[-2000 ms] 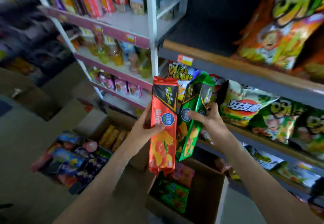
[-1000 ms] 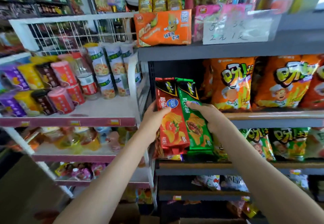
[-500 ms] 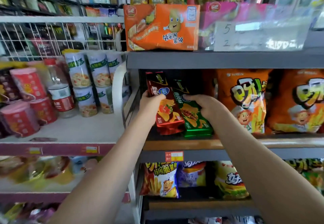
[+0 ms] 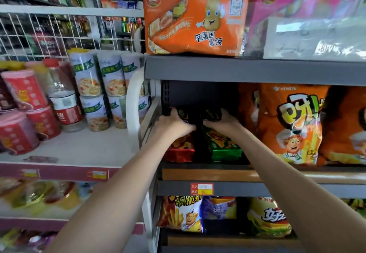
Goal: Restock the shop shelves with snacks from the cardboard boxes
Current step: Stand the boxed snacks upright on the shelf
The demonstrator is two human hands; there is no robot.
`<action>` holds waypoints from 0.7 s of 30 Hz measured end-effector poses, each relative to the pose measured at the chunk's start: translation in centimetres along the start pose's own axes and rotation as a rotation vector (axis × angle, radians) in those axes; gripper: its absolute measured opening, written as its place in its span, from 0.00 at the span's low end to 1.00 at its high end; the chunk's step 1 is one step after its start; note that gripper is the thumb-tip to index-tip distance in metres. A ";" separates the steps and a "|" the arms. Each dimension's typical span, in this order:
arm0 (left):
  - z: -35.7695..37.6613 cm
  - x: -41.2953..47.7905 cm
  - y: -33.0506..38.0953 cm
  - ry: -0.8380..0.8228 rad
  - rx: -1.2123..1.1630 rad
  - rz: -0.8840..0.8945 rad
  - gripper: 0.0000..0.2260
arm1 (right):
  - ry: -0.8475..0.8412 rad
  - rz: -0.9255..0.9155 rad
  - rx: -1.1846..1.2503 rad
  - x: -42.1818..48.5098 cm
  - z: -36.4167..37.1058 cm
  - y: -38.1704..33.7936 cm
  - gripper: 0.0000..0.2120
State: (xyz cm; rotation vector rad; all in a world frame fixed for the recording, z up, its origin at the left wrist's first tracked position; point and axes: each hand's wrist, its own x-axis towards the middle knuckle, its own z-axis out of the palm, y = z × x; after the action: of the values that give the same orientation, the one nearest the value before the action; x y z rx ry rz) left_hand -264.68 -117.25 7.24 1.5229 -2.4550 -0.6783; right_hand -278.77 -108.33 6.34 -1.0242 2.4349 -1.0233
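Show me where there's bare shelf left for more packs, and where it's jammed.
Free: the white shelf in front of the cans, and the dark gap above the red pack and green pack that the left hand and right hand hold. Crowded: orange chip bags fill the shelf right of the green pack.

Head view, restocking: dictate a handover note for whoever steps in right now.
Left hand grips the top of the red packet; right hand grips the top of the green packet.
Both packets stand side by side on the grey shelf, left of the orange chip bags.
Done: both packets appear set down.
Left: let go, straighten them, fetch more; the boxes are out of view.
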 end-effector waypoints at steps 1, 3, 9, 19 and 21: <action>0.0 -0.3 0.1 -0.026 0.066 0.032 0.47 | -0.006 -0.022 -0.119 -0.5 0.0 -0.1 0.44; 0.2 -0.8 0.1 -0.057 0.154 0.110 0.47 | -0.046 -0.057 -0.318 -1.5 0.2 -0.2 0.43; 0.4 -1.8 0.1 0.083 0.011 0.160 0.39 | -0.043 -0.091 -0.198 -1.9 0.6 -0.7 0.41; 3.3 0.6 1.1 0.541 -0.358 0.364 0.36 | 0.311 -0.263 0.088 1.2 2.9 -1.9 0.45; 3.9 2.1 1.7 0.542 -0.310 0.419 0.36 | 0.337 -0.303 0.059 2.7 3.3 -1.8 0.48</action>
State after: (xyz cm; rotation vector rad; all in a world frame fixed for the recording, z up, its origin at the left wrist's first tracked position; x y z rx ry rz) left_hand -268.49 -117.39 4.38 0.8858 -2.0372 -0.4596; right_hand -278.07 -112.80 5.36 -1.3226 2.5350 -1.4638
